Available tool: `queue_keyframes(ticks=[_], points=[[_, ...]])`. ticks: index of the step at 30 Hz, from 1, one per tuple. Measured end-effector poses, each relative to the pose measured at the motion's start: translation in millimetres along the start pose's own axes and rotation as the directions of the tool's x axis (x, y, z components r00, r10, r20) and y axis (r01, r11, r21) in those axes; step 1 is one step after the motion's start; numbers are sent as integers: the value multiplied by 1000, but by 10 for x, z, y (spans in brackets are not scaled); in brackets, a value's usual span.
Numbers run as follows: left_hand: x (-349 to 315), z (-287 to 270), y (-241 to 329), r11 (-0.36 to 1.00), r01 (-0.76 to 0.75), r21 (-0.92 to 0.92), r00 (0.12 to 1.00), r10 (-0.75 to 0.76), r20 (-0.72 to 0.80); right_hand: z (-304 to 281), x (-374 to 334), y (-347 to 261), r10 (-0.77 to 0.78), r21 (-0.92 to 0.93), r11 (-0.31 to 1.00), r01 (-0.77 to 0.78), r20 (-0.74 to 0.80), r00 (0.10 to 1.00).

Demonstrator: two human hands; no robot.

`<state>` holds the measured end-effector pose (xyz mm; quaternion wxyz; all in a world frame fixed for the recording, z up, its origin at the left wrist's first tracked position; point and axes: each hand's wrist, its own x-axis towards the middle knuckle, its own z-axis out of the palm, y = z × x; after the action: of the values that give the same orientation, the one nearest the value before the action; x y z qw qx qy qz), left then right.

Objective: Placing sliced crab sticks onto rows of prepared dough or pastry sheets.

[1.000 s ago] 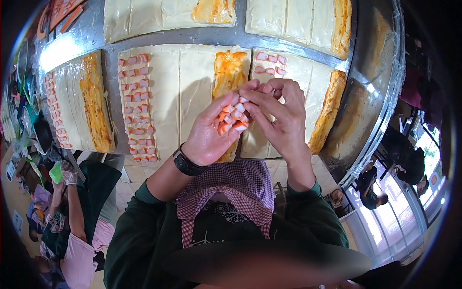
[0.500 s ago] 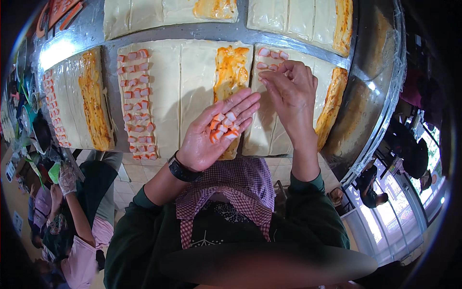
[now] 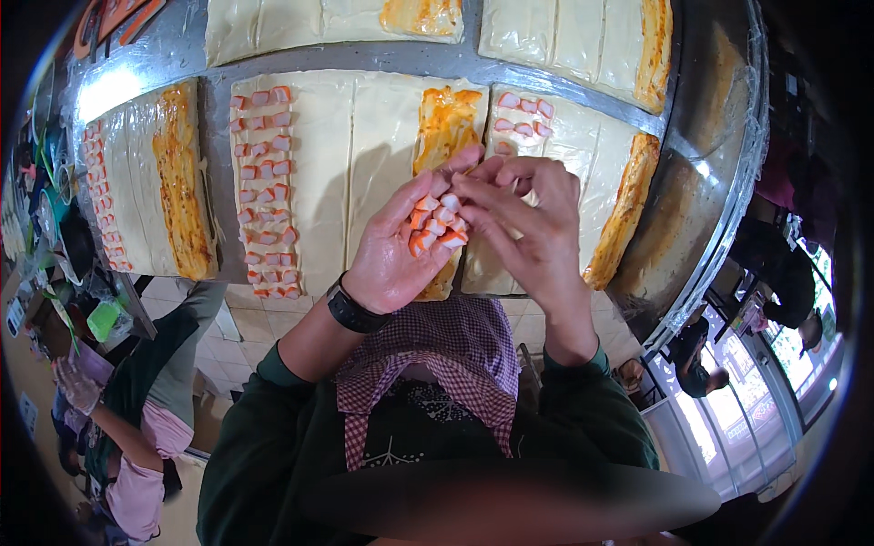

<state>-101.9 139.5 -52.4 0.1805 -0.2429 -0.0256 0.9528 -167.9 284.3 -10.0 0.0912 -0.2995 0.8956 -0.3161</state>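
My left hand [image 3: 391,246] is cupped palm up, holding a small pile of orange-and-white crab stick pieces [image 3: 439,224]. My right hand [image 3: 533,218] reaches over that palm, fingers bent and pinched at the pile's edge; what lies between its fingertips is hidden. Beneath them, a pale dough sheet [image 3: 314,173] carries rows of crab stick pieces down its left side and an orange filling strip [image 3: 446,127] on its right. The dough sheet to its right [image 3: 574,164] has a few pieces [image 3: 523,105] at its upper left and a glossy orange strip [image 3: 626,209].
Another topped dough sheet [image 3: 137,182] lies at the left, with more sheets [image 3: 337,23] along the far side. All rest on a metal table [image 3: 214,118] with a plastic-wrapped right edge. At lower left, a co-worker's gloved hand [image 3: 77,387] is near a green container [image 3: 105,318].
My right hand has come back from the right dough sheet to my left palm. A single crab stick piece now shows below two rows there. The co-worker's gloved hand has moved down.
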Motion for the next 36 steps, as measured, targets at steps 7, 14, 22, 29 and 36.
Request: queue_keyframes(ticks=[7,14,22,29,36], points=[[0,-27,-72,999,45,-12,998,-44,36,-6,-159,53,114,101,988,-115,11,993],[-7,-65,-107,998,65,-10,996,-64,64,-155,-61,420,170,-244,948,-205,-159,973],[-17,-59,-80,999,32,28,997,-33,69,-45,-6,449,75,-427,895,-131,-145,987],[21,-43,-90,1000,29,-10,999,-28,38,-106,-91,92,87,62,995,-81,-101,991],[48,-13,-128,1000,-13,-14,997,14,71,-31,-118,-20,6,-2,1000,-6,121,993]])
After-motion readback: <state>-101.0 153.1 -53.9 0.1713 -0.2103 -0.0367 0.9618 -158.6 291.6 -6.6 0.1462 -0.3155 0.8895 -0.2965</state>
